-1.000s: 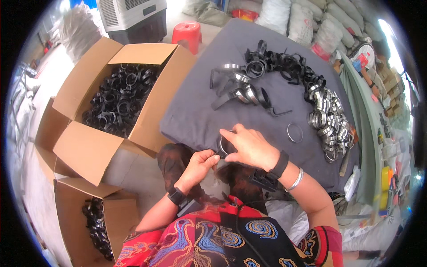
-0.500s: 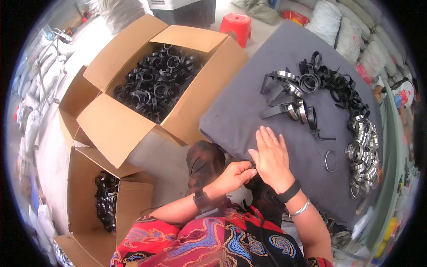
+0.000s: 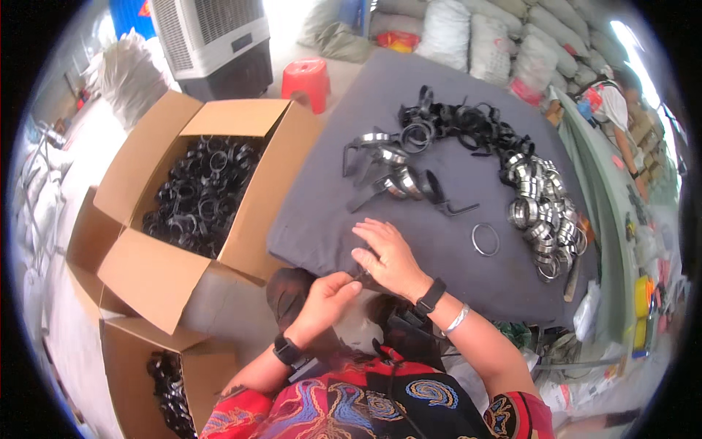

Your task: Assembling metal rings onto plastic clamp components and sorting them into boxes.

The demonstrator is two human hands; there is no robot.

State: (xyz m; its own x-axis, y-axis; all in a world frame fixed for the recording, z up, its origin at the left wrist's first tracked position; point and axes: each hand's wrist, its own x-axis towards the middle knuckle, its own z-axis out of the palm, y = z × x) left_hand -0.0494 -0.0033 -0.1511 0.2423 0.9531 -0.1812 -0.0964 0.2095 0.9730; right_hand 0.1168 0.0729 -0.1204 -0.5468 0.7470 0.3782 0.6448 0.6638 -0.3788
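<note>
My left hand (image 3: pixel 329 296) is at the near edge of the dark grey cloth-covered table (image 3: pixel 431 234), fingertips pinched on a small dark part (image 3: pixel 363 275). My right hand (image 3: pixel 387 256) lies palm down on the cloth right beside it. Its thumb meets the same part, and what sits under the palm is hidden. A single metal ring (image 3: pixel 485 239) lies on the cloth to the right. Farther back are a few assembled clamps (image 3: pixel 387 175), a heap of black bands (image 3: pixel 461 121) and a pile of shiny metal rings (image 3: pixel 537 208).
An open cardboard box (image 3: pixel 157 271) of black rings stands left of the table. A second box (image 3: pixel 131 358) below it also holds black parts. Behind are a red stool (image 3: pixel 307 77), an air cooler (image 3: pixel 216 36) and white sacks (image 3: pixel 497 44). Another person (image 3: pixel 618 102) is at the far right.
My hands held a metal ring up over the cloth a second ago. Now they are lower at the table's edge, the right palm is down, and the ring is out of sight.
</note>
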